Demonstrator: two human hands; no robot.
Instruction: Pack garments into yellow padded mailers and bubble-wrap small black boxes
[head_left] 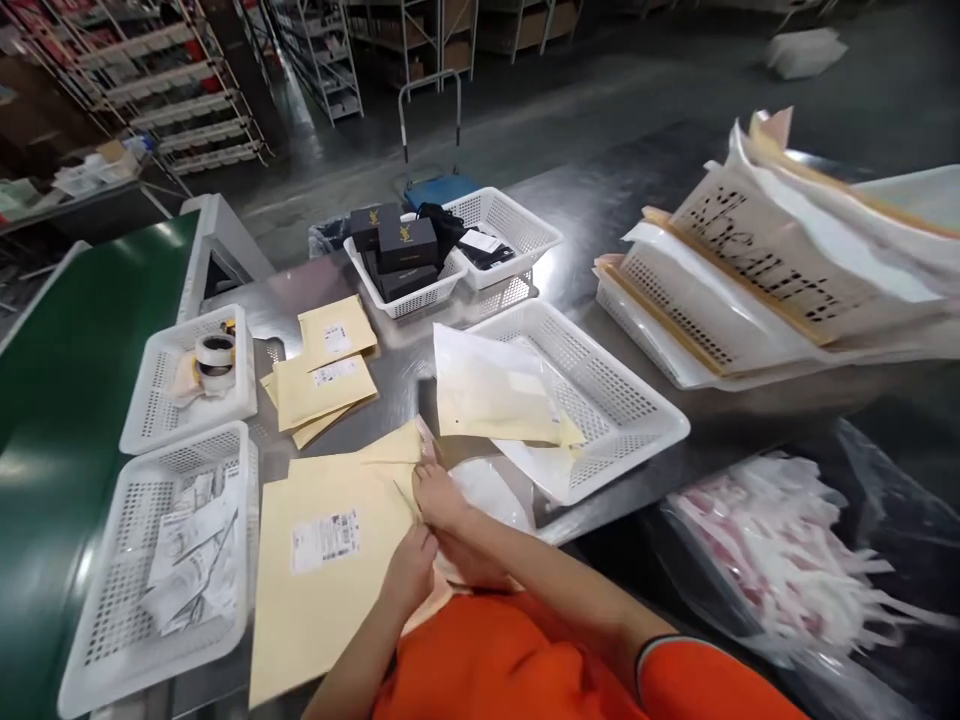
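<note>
My right hand point(439, 497) is closed on the edge of a yellow paper mailer point(390, 452), near a pale strip at its corner. Just below it, my left hand point(411, 566) is closed too, its fingers pinching the mailer's near edge. Fingertips of both hands are partly hidden. To the left lies a large yellow mailer point(311, 610) with a white printed label point(325, 541), and the held one overlaps it. Farther back is a small pile of labelled yellow mailers point(326, 395). A white padded mailer point(487, 390) leans in a white basket point(645, 420) beside my right hand.
White baskets at left hold tape rolls point(216, 362) and small packets point(199, 550). Black boxes point(405, 245) fill a back basket. Several mailers point(780, 250) are stacked at right. A bag of paper strips point(795, 550) stands below the table edge. A green conveyor point(75, 380) runs along the left.
</note>
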